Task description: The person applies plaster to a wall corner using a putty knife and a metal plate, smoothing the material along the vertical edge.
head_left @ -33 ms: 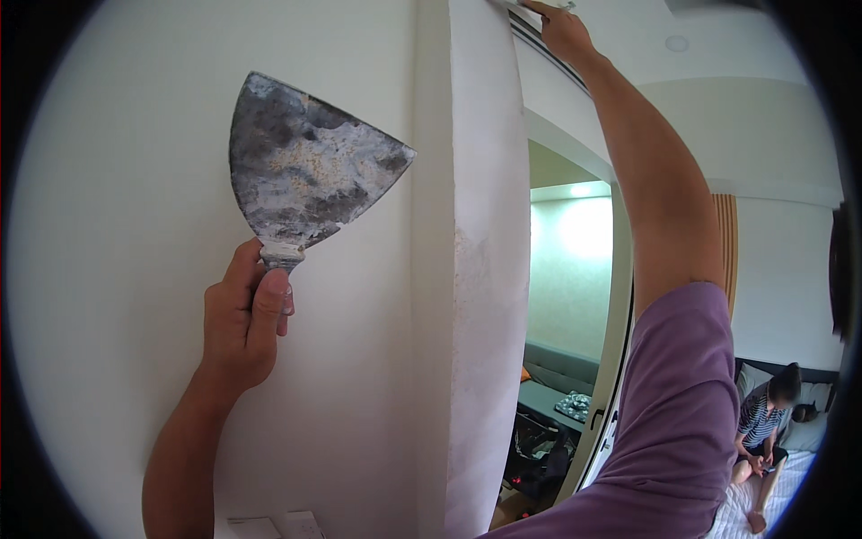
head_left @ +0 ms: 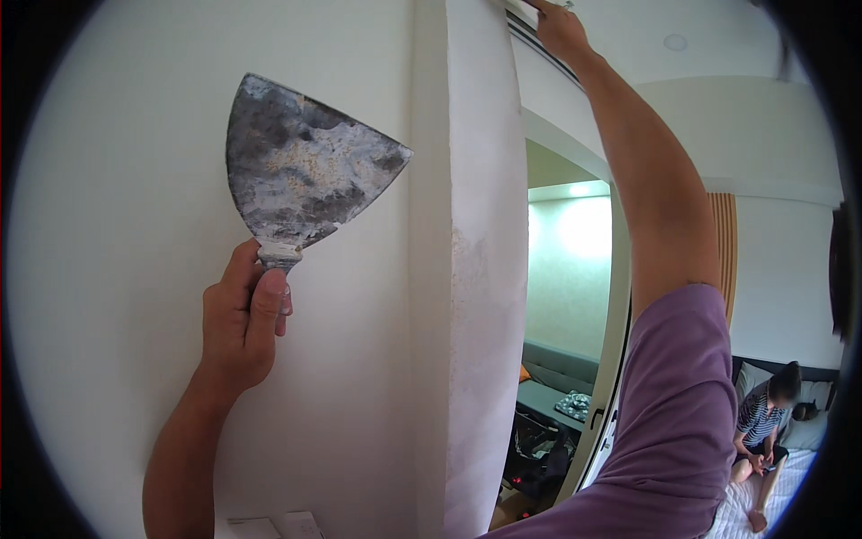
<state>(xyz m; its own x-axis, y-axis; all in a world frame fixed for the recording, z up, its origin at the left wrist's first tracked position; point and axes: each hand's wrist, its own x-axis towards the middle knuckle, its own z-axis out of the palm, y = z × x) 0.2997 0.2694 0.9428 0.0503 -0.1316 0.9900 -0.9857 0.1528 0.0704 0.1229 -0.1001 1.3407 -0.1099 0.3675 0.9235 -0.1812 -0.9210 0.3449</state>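
Wrapped round the handle of a wide putty knife (head_left: pixel 314 162), my left hand (head_left: pixel 242 314) holds it blade up in front of the white wall. Grey and white smears and some tan specks cover the blade. My right arm stretches up high, and my right hand (head_left: pixel 564 34) is closed at the top edge of the view, beside the top of the whitish wall end (head_left: pixel 485 225). What it grips is mostly cut off by the frame. A rougher, greyish patch shows about halfway down that wall end.
A doorway frame (head_left: pixel 621 269) stands right of the wall end; beyond it are a grey-green bench seat (head_left: pixel 548 377) and dark bags (head_left: pixel 539 454). A person (head_left: pixel 768 422) sits on a bed (head_left: pixel 732 516) at lower right. White switch plates (head_left: pixel 301 525) sit low on the wall.
The view has shifted very slightly. A dark blurred shape near the ceiling at upper right has changed place. Both hands keep their poses.
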